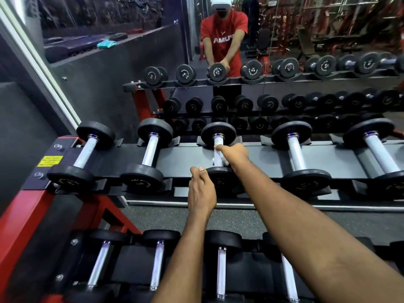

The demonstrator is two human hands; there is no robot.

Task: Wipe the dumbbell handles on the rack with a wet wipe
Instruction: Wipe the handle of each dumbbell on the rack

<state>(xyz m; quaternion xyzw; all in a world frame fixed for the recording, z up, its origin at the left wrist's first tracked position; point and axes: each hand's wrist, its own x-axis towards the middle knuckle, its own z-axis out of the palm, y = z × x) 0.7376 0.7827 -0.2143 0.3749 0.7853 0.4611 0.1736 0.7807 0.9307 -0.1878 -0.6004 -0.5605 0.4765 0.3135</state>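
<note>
- Right fingers [227, 149] clasp the wipe [225, 162] round a handle [218, 139]: wiping step.
- Left fingers [195, 172] grip its near plate [222, 181].
- Next, probably: regrip the neighbouring handle [294, 152], right of them.

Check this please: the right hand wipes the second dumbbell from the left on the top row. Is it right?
No. The head view shows the right hand wiping the third dumbbell from the left on the top row.

One head-worn camera looks forward and down, close over the rack [188, 156]. Behind the rack stands a mirror [328, 29].
</note>
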